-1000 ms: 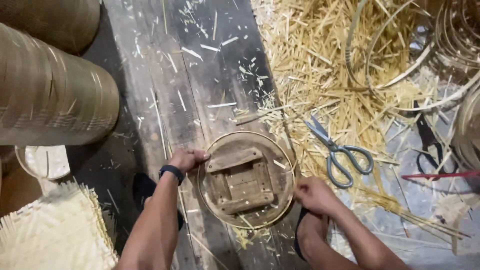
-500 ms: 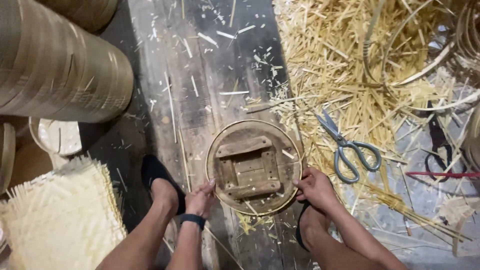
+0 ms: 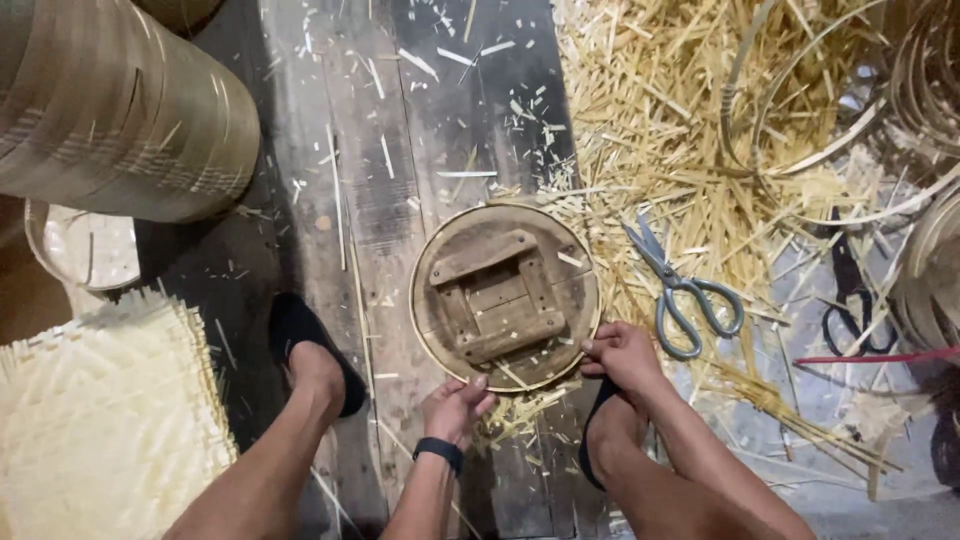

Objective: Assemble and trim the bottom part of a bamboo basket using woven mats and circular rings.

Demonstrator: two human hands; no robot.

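A round wooden disc (image 3: 505, 297), ringed by a thin bamboo hoop (image 3: 417, 262) and bearing a frame of short wooden battens (image 3: 492, 297) on its upper face, lies flat on the dark floor planks (image 3: 395, 160), directly ahead of both sets of fingertips; the left hand (image 3: 455, 407) sits at the near rim, fingers curled narrow with one fingertip pressed against the hoop's edge, a black band (image 3: 440, 452) around its wrist; the right hand (image 3: 622, 353) meets the rim at the near right, fingers bent and close together, thumb tip on the hoop, pinching the edge rather than lifting it; whether either hand truly grips the hoop or only presses it I cannot tell.

Just under the left fingertips a small heap of pale shavings (image 3: 520, 410) spills from beneath the disc; beside the right knuckles, on the outer side, a pair of grey-handled scissors (image 3: 680, 290) lies with blades pointing away from the person; beyond the scissors, further from the fingers, a broad litter of yellow bamboo splints (image 3: 650, 120) covers the floor, with loose bamboo hoops (image 3: 800, 150) lying over it; a second, black-handled tool (image 3: 850, 300) lies past the scissors, and a thin red rod (image 3: 880, 357) beside it.

To the outer side of the left hand a foot in a black slipper (image 3: 300, 345) rests on the planks; the other slipper (image 3: 598, 430) shows just below the right hand; further left lies a woven pale mat (image 3: 100, 420), and beyond it a large stack of bamboo cylinders (image 3: 120, 110).
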